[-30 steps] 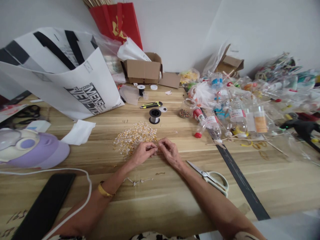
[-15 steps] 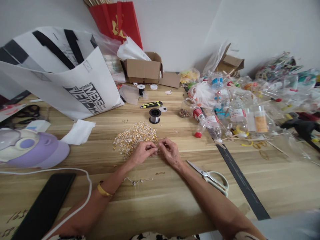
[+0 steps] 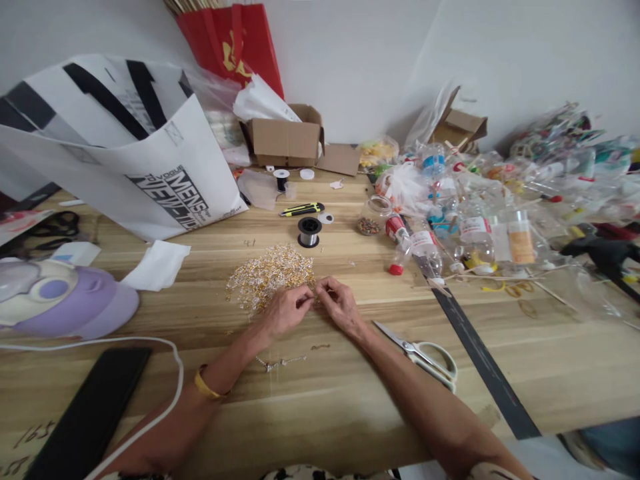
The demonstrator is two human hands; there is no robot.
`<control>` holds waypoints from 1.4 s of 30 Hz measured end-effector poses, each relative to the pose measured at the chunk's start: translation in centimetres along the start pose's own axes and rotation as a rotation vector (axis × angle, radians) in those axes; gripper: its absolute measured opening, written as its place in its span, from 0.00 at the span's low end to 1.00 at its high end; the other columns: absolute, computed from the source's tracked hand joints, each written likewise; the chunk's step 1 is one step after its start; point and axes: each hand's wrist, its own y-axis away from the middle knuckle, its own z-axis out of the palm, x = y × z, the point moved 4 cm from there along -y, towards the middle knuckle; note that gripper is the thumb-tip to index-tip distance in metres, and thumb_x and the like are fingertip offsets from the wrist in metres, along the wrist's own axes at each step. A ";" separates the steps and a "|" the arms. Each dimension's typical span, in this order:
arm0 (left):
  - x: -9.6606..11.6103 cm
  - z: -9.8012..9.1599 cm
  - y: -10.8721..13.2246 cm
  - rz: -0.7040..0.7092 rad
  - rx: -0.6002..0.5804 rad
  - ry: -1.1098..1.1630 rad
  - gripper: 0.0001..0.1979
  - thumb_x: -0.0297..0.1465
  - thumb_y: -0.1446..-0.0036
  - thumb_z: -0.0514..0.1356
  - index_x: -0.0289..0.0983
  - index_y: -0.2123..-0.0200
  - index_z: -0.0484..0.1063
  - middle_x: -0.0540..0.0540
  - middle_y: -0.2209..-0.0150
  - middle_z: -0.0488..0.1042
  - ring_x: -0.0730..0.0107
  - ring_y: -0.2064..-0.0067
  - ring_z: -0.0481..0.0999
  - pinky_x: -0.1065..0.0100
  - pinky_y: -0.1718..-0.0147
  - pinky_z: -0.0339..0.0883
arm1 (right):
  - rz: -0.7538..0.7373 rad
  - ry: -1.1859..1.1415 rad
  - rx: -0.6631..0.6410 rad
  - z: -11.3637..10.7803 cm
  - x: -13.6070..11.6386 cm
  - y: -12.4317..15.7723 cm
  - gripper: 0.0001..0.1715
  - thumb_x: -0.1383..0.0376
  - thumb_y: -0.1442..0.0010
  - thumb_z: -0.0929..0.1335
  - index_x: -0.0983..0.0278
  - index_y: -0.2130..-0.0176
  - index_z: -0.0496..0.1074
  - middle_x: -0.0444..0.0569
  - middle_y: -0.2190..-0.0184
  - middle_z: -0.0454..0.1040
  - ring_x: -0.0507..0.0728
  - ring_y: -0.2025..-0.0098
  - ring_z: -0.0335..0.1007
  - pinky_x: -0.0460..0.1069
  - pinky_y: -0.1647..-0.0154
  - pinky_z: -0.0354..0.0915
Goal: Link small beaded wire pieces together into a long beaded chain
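My left hand [image 3: 289, 308] and my right hand [image 3: 338, 301] meet at the right edge of a pile of gold and clear beads [image 3: 273, 270]. The fingertips of each are pinched together and nearly touch the other hand's. Whatever sits between them is too small to make out. Closer to me on the wood lie a silvery beaded chain [image 3: 283, 363] and a short gold chain [image 3: 321, 347]. Just beyond the beads stands a spool of fine wire [image 3: 309, 232]. White-handled scissors [image 3: 417, 353] rest beside my right forearm.
A yellow-black utility knife [image 3: 302, 209] and a jar of beads [image 3: 370, 223] lie farther back. Plastic bottles [image 3: 475, 233] crowd the right side. At left are a white shopping bag [image 3: 150, 173], a purple device [image 3: 80, 300], a white cable [image 3: 173, 353] and a black slab [image 3: 90, 413].
My left hand has shifted very slightly left and down, its fingers a little more curled. My right hand stays almost in place. Dark fabric now shows at the lower right edge.
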 end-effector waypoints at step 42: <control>-0.9 -0.9 -0.3 -0.080 0.190 0.254 0.03 0.26 0.51 0.60 0.35 0.75 0.73 0.48 0.75 0.76 0.70 0.71 0.74 0.71 0.70 0.66 | -0.036 0.049 -0.064 0.3 0.3 0.0 0.09 0.61 0.42 0.66 0.66 0.66 0.72 0.42 0.77 0.65 0.50 0.75 0.57 0.45 0.74 0.56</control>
